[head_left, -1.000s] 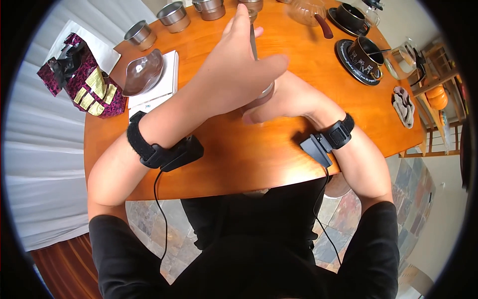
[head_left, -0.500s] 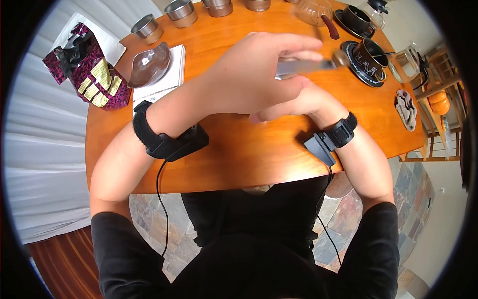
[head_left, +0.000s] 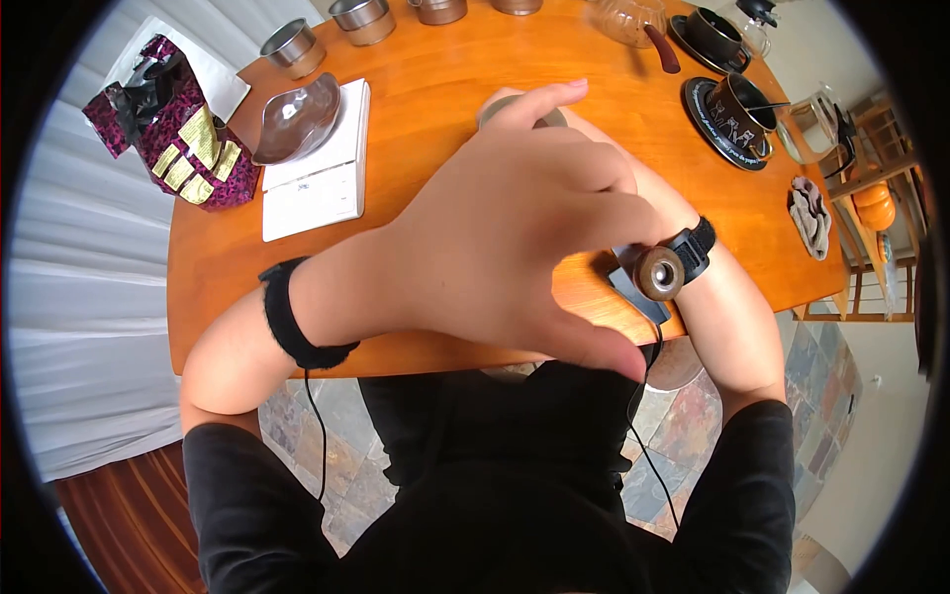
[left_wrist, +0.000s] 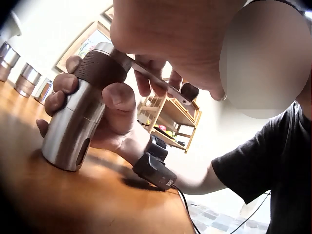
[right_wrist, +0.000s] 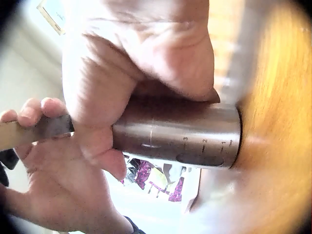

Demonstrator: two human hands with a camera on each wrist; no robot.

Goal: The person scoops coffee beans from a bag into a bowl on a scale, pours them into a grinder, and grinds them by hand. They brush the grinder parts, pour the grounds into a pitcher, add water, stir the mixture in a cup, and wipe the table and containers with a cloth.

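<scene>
A steel hand grinder with a brown band stands near-upright at the tabletop in the left wrist view; whether its base touches the wood is unclear. The right hand grips it, fingers and thumb wrapped round the band. From its top a crank arm reaches out to a brown knob. Over the grinder is the left hand, its thumb spread and fingers loosely bent, with the knob beyond the gap between them. In the right wrist view its fingertips lie by the crank arm. The head view mostly hides the grinder.
On the wooden table, a brown dish rests on a white scale, beside a purple bag. Several steel cups line the far edge. Black cups on saucers and a cloth are at right.
The left hand has turned and come nearer the body, its fingers bending. The crank knob has swung from the far side, past the right, to the near right. The right hand keeps its hold.
</scene>
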